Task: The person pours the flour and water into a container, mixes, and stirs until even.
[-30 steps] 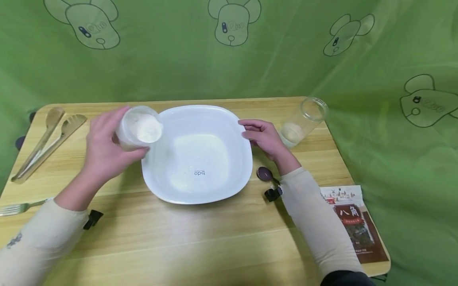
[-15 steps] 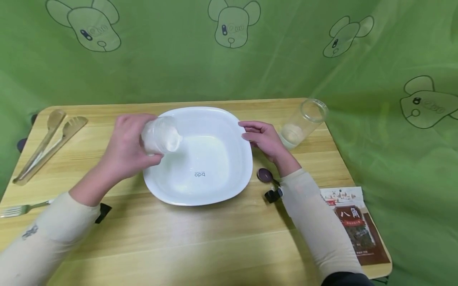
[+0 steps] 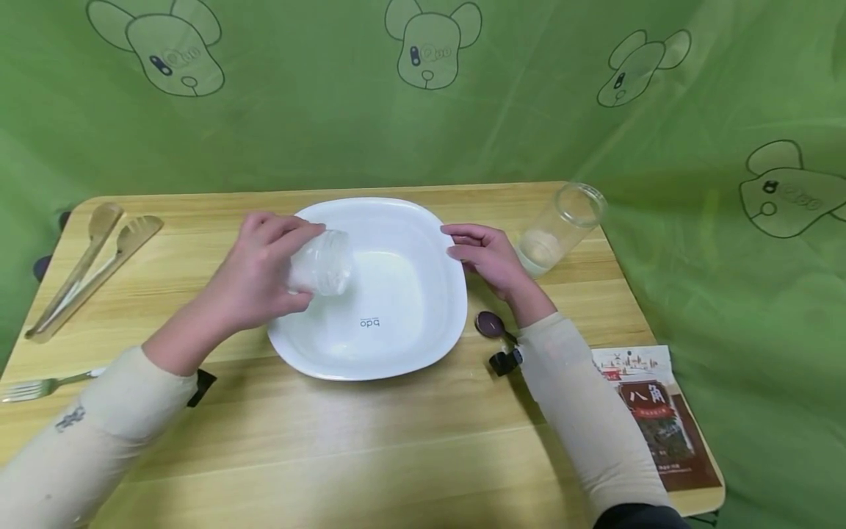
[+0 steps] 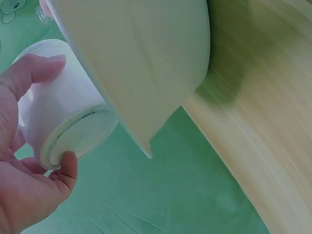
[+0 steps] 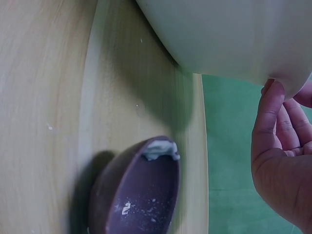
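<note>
My left hand (image 3: 261, 268) grips a clear jar (image 3: 322, 263) with white powder in it, tipped so that its mouth points down and right into the white basin (image 3: 370, 364). In the left wrist view, thumb and fingers wrap the jar (image 4: 63, 97), whose round base faces the camera, beside the basin's outer wall (image 4: 146, 53). At the basin's right rim my right hand (image 3: 489, 257) pinches the edge between thumb and fingers. By the right wrist lies a purple spoon (image 3: 489, 324); its bowl (image 5: 141, 200) carries white residue in the right wrist view.
A tall glass jar (image 3: 555, 228) with pale contents stands at the back right. A brown and white packet (image 3: 651, 419) lies front right. Wooden-ended tongs (image 3: 92, 272) and a fork (image 3: 42, 388) lie on the left. A green curtain (image 3: 317, 139) hangs behind the table (image 3: 396, 455).
My left hand has moved right with the jar, from the basin's left rim to over its inside, and tipped it from nearly upright to mouth down. My right hand has stayed at the rim.
</note>
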Available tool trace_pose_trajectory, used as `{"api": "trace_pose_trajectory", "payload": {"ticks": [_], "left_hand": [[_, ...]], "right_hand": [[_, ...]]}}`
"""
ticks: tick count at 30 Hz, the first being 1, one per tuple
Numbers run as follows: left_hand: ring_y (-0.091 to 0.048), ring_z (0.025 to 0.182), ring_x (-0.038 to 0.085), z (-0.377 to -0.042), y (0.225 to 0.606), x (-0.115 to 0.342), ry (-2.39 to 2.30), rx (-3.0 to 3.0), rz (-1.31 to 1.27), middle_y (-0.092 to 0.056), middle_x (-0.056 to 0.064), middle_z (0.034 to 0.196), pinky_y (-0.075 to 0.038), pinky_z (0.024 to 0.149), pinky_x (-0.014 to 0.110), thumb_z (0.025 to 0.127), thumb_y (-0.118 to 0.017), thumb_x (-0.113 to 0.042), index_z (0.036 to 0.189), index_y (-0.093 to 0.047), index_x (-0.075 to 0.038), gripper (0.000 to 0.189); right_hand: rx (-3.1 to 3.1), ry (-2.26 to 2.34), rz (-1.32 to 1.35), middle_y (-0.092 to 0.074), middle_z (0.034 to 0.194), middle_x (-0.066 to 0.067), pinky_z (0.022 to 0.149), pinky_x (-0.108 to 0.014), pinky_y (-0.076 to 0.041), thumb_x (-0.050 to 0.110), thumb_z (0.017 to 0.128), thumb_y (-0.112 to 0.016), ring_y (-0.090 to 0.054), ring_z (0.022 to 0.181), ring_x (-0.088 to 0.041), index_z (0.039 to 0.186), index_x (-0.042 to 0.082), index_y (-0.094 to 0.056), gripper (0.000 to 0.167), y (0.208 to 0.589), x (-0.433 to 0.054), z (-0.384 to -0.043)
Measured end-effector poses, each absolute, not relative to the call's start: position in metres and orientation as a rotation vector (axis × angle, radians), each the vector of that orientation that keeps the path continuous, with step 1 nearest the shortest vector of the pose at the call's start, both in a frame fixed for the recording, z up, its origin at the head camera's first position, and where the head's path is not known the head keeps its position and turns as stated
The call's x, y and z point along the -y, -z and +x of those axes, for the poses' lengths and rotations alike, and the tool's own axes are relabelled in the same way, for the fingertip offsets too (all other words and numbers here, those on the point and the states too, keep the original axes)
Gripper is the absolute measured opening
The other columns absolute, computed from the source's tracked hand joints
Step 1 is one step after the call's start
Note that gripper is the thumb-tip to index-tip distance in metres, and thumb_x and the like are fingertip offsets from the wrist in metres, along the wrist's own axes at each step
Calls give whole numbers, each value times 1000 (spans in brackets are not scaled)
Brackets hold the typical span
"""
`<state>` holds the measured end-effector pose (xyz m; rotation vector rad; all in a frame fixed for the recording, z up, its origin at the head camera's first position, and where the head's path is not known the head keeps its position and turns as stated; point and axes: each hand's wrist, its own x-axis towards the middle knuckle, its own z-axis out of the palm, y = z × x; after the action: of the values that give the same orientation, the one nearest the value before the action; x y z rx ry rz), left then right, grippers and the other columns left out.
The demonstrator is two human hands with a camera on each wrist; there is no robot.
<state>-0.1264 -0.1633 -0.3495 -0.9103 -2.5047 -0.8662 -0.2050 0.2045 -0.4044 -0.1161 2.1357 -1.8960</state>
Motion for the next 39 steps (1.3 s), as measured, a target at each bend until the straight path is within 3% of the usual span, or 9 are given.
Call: {"api": "trace_pose_trajectory", "payload": {"ticks": [25,39], "left_hand": [[-43,105,42,-124,351,154,843,2574,-913,-60,21,118,-44,85,54,55,-85,-3,125,-65,-3,74],[-43,107,41,-126,350,149,807,2624,-858,-59,18,120,-47,83,53,56,-87,-7,126,-64,-5,74]], "right_hand": [[-2101,1933,-120,-70,114,-12,61,-23,-53,2,92,-70,-67,85,-18,127,4,-68,35,403,-203,-204],[-2101,1929,-112,-69,115,-14,63,-22,-53,3,91,-71,-67,87,-17,128,2,-66,37,404,-205,-204]]}}
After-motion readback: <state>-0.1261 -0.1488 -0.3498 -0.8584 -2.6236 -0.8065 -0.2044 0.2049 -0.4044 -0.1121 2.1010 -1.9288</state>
